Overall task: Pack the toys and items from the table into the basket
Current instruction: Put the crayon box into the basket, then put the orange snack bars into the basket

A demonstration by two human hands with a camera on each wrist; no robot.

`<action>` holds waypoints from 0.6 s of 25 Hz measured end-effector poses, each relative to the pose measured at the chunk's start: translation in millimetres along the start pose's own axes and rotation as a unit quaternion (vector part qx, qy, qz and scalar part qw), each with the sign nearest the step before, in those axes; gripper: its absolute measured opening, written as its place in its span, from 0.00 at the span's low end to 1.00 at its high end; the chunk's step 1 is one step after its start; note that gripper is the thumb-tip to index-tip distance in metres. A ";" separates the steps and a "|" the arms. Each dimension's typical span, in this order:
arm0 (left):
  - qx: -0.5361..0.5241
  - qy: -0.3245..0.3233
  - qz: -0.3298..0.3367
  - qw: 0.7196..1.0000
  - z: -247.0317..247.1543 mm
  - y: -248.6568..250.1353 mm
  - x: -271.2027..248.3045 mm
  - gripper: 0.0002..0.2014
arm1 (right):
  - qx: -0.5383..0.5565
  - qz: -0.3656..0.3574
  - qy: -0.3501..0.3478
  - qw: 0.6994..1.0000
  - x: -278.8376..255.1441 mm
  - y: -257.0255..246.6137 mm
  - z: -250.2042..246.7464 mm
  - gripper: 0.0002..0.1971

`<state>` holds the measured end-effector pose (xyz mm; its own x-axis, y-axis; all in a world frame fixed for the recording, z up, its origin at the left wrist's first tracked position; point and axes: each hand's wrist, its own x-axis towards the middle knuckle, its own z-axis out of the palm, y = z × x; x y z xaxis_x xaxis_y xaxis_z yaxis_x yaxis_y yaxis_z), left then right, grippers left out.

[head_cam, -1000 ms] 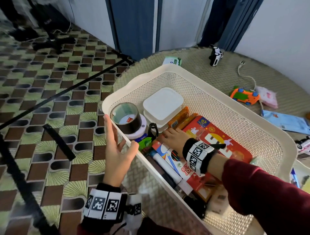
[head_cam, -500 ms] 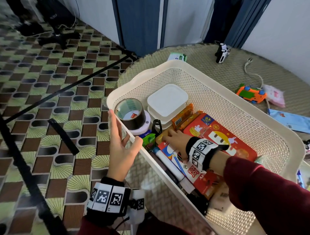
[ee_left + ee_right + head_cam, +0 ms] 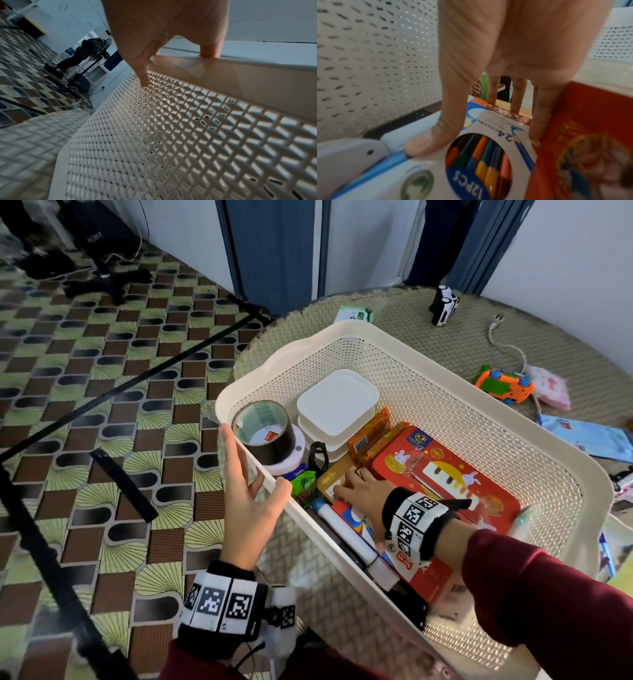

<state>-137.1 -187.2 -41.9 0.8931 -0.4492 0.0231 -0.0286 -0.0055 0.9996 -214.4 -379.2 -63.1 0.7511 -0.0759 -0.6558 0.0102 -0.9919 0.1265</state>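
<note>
A cream mesh basket [image 3: 462, 422] stands on the round woven table [image 3: 404, 309]. My left hand [image 3: 246, 501] lies against its near left wall from outside, its finger [image 3: 140, 70] straight on the mesh and its thumb [image 3: 211, 47] over the rim. Inside the basket, my right hand [image 3: 359, 491] holds a coloured pencil box [image 3: 488, 155] across its width. The thumb [image 3: 436, 135] is at one edge and the little finger [image 3: 539, 115] at the other. The box [image 3: 352, 520] lies flat between a white marker [image 3: 342, 529] and a red tin [image 3: 445, 470].
The basket also holds a tape roll [image 3: 263, 429], stacked white containers [image 3: 337, 402] and a tan box [image 3: 330, 481]. On the table lie an orange toy car [image 3: 503, 386], a black-and-white car [image 3: 443, 306], a pink packet [image 3: 551, 386], a blue packet [image 3: 589, 436] and a white cable [image 3: 507, 344].
Both hands keep their places on the basket wall and the pencil box. Only the head view has drifted a little.
</note>
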 end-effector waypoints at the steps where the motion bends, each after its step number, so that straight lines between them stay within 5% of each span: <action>1: 0.001 -0.003 -0.001 1.000 0.5 2.0 -0.6 0.50 | -0.006 -0.001 -0.006 1.000 -0.7 -0.6 -2.1 0.56; 5: 0.059 -0.003 -0.011 0.998 2.1 12.7 -4.1 0.50 | 0.061 -0.029 -0.013 0.998 0.5 10.6 -2.3 0.52; 8: 0.180 0.035 0.021 0.983 2.6 15.3 -2.8 0.48 | 0.150 -0.021 0.009 0.988 -4.7 14.5 -3.0 0.37; 11: 0.221 0.030 0.096 0.970 4.6 25.1 -2.9 0.39 | 0.222 0.004 0.088 0.971 -17.3 13.1 -22.7 0.20; 15: 0.176 -0.031 0.073 0.981 15.6 57.5 -1.6 0.22 | 0.285 0.007 0.170 0.943 -50.6 18.7 -55.1 0.17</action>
<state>-147.2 -200.7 15.2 0.8394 -0.5213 0.1538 -0.3178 -0.2412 0.9170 -215.9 -388.3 13.5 0.9176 -0.1478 -0.3690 -0.2850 -0.8917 -0.3517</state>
